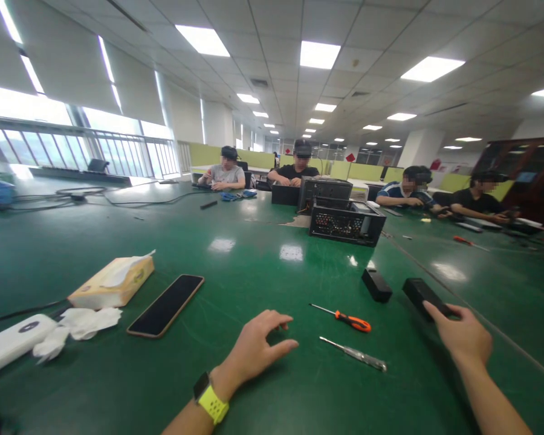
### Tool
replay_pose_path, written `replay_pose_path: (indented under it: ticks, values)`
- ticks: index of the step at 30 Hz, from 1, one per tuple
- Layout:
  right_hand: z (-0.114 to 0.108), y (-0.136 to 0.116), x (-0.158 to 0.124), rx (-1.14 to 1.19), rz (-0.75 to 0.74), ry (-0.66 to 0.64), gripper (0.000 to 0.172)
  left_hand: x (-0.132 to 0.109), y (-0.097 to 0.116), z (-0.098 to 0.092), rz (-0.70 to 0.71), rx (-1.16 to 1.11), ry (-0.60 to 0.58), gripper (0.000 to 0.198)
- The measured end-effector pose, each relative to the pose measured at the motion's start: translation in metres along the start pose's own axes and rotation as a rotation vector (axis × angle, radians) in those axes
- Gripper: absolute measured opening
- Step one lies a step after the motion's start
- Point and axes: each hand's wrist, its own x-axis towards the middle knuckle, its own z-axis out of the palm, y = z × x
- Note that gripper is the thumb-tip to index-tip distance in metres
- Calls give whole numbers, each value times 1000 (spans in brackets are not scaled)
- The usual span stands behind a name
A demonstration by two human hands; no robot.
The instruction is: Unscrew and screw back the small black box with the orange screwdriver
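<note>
My left hand (256, 347) rests on the green table (236, 260) with its fingers curled and apart, holding nothing; a yellow-banded watch sits on its wrist. To its right lie an orange-handled screwdriver (344, 318) and a clear-handled screwdriver (356, 354). My right hand (462, 335) grips the near end of a black rectangular block (421, 294). A second black block (376, 284) lies just left of it.
A phone (167, 304), a tissue box (113, 283), crumpled tissues (79, 326) and a white power bank (11, 344) lie at the left. Black computer cases (344, 220) stand mid-table. Several people sit at the far side, with cables at the far left.
</note>
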Motion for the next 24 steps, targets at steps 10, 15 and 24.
replay_pose_path:
  ticks: [10,15,24]
  values:
    - [21,-28,-21,-44,-190,-2,76,1,8,1,-27,37,-34,39]
    - [51,-65,-43,17,-280,-81,87,-1,9,3,-29,42,-34,40]
    - [61,-70,-31,104,-219,-146,73,-1,8,5,-47,24,0,37]
